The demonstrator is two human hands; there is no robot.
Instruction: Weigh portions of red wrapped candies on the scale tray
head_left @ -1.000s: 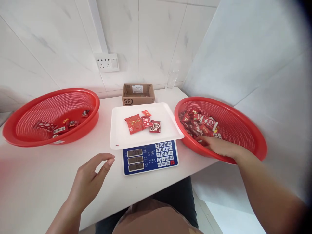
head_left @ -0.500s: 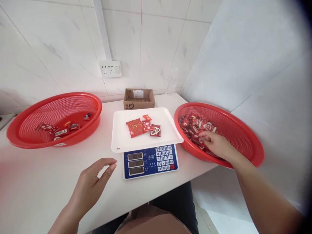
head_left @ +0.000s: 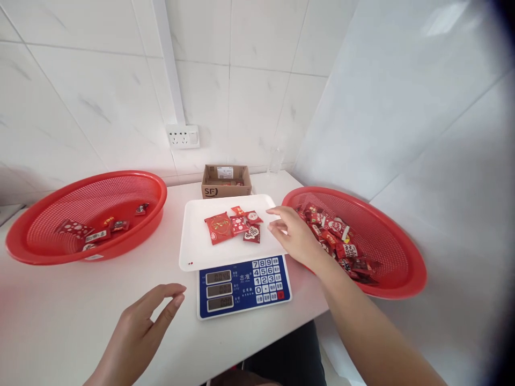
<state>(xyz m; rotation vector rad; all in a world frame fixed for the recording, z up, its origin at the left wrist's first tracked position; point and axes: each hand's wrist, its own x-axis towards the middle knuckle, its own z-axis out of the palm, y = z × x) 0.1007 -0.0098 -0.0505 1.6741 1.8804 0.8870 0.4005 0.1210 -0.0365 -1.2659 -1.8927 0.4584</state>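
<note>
Several red snack packets lie on the white tray point(head_left: 197, 249) of a digital scale point(head_left: 241, 289), among them a large square packet point(head_left: 218, 227) and a small packet point(head_left: 254, 217) at the right of the group. Just right of that small packet is my right hand point(head_left: 295, 233), over the tray's right edge, its thumb and forefinger apart with nothing between them. My left hand point(head_left: 145, 321) hovers over the table left of the scale's display, fingers curved, thumb and forefinger slightly apart, holding nothing. The scale's top display seems to read 0.046.
A red mesh basket point(head_left: 396, 236) full of small packets stands right of the scale, partly behind my right forearm. Another red basket point(head_left: 132, 187) with several packets stands at the left. Behind the tray are a cardboard box point(head_left: 229, 191) and a clear plastic bottle point(head_left: 276, 160).
My right hand has moved left from the right basket to the tray. A small red packet has been added to the group there. My left hand stays beside the scale; the view has tilted up.
</note>
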